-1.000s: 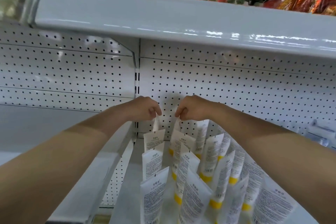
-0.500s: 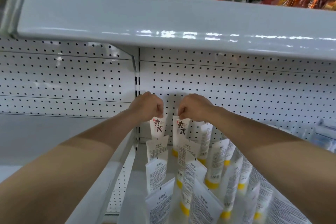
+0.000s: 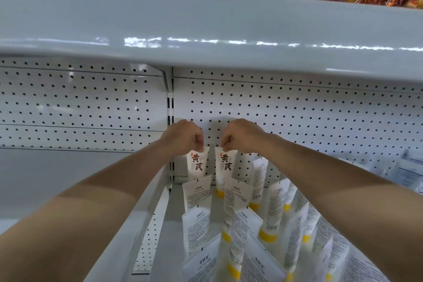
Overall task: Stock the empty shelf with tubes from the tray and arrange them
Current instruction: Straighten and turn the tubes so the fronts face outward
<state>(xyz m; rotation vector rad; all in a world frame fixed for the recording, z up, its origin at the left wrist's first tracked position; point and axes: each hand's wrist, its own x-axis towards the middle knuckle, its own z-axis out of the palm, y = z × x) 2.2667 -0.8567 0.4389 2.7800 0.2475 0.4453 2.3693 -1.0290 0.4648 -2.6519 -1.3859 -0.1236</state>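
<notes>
- Left hand [image 3: 183, 138]: fingers curled, pinching top crimp of left tube [image 3: 197, 163].
- Left tube: white plastic, flat-crimped top, brown characters on front. Upright at back of shelf [image 3: 172, 231], against pegboard [image 3: 297, 117].
- Right tube [image 3: 225, 165]: same type, just beside it, not touching; yellow cap at btm.
- Right hand [image 3: 243, 136]: curled, pinching right tube's top edge.
- Stocked tubes [image 3: 242, 231]: white w/ yellow caps, cap-down, small-print backs facing out, rows in front.
- Pegboard: white, glossy, round holes in grid.
</notes>
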